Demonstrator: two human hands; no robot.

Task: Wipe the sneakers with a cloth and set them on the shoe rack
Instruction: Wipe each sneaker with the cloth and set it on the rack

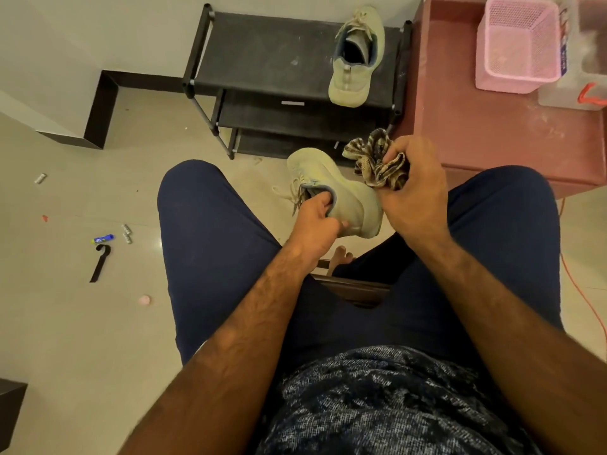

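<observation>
I sit with a pale green sneaker (341, 195) held between my knees. My left hand (317, 221) grips it at the collar, fingers tucked inside the opening. My right hand (414, 188) clutches a bunched brown striped cloth (371, 162), which sits against the sneaker's right side near the heel. The other pale sneaker (356, 60) lies on the top shelf of the black shoe rack (262, 50), toe pointing away from me, at the shelf's right end.
A reddish low table (492, 133) stands right of the rack and carries a pink mesh basket (517, 44) and a clear box (574, 87). Small litter, a blue item (103, 238) and a black strap (100, 262) lie on the tiled floor at left. An orange cable (581, 290) runs at right.
</observation>
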